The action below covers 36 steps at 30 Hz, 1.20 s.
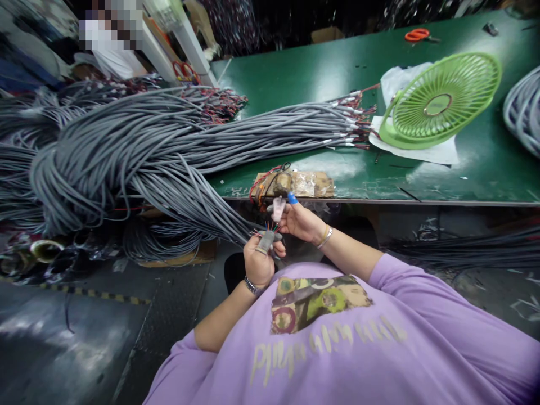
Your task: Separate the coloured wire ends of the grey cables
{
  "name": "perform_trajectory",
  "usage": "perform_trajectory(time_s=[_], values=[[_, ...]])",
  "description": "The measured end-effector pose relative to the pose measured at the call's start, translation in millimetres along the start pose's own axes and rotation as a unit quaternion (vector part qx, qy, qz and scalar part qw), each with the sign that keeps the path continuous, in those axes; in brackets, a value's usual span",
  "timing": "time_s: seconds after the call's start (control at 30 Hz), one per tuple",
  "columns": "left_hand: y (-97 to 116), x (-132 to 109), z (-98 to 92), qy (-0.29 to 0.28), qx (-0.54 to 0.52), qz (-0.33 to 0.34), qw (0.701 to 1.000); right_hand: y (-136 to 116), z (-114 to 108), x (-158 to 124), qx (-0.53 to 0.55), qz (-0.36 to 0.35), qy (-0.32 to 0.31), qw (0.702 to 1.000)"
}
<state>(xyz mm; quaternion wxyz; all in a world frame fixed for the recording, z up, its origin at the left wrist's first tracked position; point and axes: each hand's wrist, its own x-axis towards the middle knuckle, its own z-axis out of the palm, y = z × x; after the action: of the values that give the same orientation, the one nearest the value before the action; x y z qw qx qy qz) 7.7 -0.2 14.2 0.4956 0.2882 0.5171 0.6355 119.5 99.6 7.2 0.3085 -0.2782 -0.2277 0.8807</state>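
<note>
My left hand (258, 261) is closed around the end of a grey cable, and a grey wrap (266, 242) covers its thumb. Thin coloured wires (273, 226) fan out of the cable end between my two hands. My right hand (304, 224) is just beyond them, its fingers curled together close to the wire tips. A blue cover (292, 198) sits on one of its fingertips, and a pale pink piece (278, 208) shows at the fingers; whether it is worn or held I cannot tell. The grey cable bundle (211, 205) runs from the left down to my left hand.
A cardboard piece (320, 184) with a taped block and wires lies at the front edge of the green table (329, 76). A green fan (439, 104) stands right, near orange-handled scissors (417, 35). More grey cables (270, 132) stretch across the table. A person (112, 42) is at upper left.
</note>
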Motion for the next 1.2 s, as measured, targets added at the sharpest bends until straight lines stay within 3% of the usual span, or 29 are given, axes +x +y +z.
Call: perform_trajectory(time_s=[0.23,0.43,0.8,1.2], values=[[0.4,4.6,1.2,0.001,0.003,0.017,1.000,-0.4,7.6,-5.9,-0.019,-0.034,0.023,0.999],[3.8,5.2,6.9,-0.001,-0.018,0.007,1.000,3.0,9.8,-0.3,0.048,-0.024,0.032,0.998],[-5.3,9.5,10.2,0.017,-0.032,-0.010,0.999,4.6,14.9,-4.8,0.003,-0.022,-0.007,1.000],[-9.7,8.9,7.7,0.011,-0.023,0.005,1.000,9.9,13.9,-4.0,0.066,-0.006,-0.026,0.997]])
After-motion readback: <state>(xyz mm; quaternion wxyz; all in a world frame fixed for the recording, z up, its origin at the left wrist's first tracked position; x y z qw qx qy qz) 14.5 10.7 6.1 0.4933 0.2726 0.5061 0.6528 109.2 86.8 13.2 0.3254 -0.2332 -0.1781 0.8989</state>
